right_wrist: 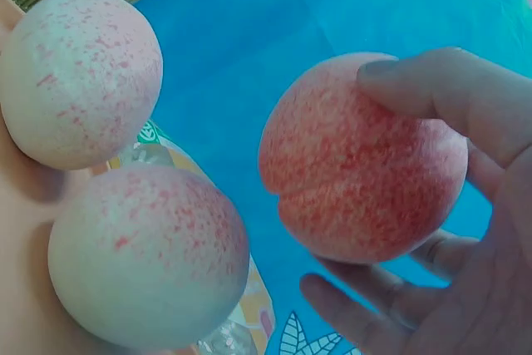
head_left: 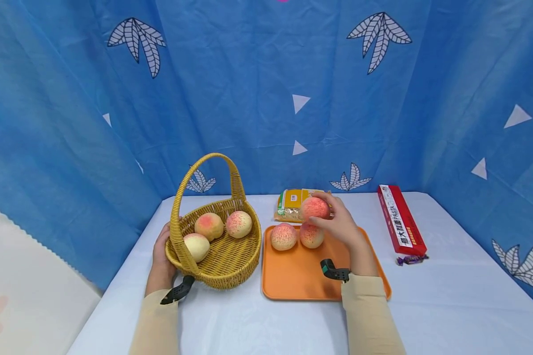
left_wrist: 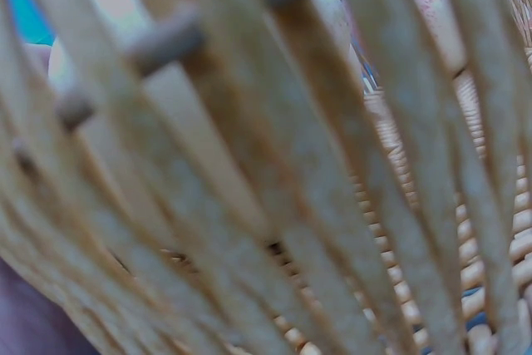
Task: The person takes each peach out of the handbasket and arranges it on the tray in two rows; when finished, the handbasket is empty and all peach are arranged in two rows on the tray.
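Note:
My right hand (head_left: 339, 224) holds a pink-red peach (head_left: 315, 208) between thumb and fingers, above the far edge of an orange tray (head_left: 302, 276). Two paler, red-speckled peaches, a left one (head_left: 284, 236) and a right one (head_left: 312, 236), sit on that tray below the held fruit. My left hand (head_left: 161, 254) grips the left side of a yellow wicker basket (head_left: 231, 282), near the foot of its tall handle; the basket hides most of its fingers. Inside lie an orange-pink peach (head_left: 209, 226), a speckled peach (head_left: 239, 225) and a pale yellow peach (head_left: 197, 247).
A yellow pasta packet (head_left: 286, 213) lies behind the tray. To the right are a long red pasta box (head_left: 401, 219) and a small purple-wrapped candy (head_left: 411, 260). White cloth covers the table (head_left: 453, 305), and a blue curtain (head_left: 257, 98) hangs behind it.

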### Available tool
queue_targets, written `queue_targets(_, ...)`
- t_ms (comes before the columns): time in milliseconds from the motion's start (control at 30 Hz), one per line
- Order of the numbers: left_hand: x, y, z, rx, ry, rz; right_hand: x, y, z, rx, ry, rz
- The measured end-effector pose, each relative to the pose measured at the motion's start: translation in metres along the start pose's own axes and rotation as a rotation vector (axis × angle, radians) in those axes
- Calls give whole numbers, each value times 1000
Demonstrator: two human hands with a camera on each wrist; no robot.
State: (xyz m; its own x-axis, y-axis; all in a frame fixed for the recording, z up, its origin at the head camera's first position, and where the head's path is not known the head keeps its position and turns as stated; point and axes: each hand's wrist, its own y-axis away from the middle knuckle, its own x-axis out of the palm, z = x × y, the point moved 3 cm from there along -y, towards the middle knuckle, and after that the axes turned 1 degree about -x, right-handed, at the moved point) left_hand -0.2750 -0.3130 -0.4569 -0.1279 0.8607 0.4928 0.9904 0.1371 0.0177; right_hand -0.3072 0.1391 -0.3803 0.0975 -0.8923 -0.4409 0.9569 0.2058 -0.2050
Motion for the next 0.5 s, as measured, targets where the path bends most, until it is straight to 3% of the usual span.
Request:
queue_targets(200, -1, 0, 1, 13, 8, 19, -7, 2, -6, 59, 19, -22)
queue_targets(500, -1, -2, 2, 16, -24, -6, -15, 6, -16, 88, 50, -41)
